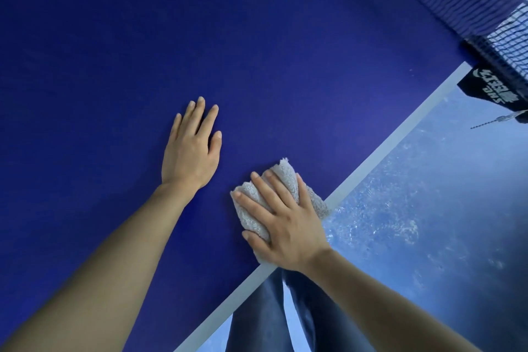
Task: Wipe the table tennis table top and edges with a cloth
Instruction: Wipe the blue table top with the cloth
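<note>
The right hand (281, 226) presses the folded cloth (281, 177) with spread fingers on the blue surface (257, 37), just at its white edge line (400, 134). The left hand (190, 151) lies flat and open. The cloth may slip over the edge, because part already overhangs.

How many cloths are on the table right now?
1. The grey cloth lies bunched under the right hand, near the table's white edge line. No other shows in this view.
</note>
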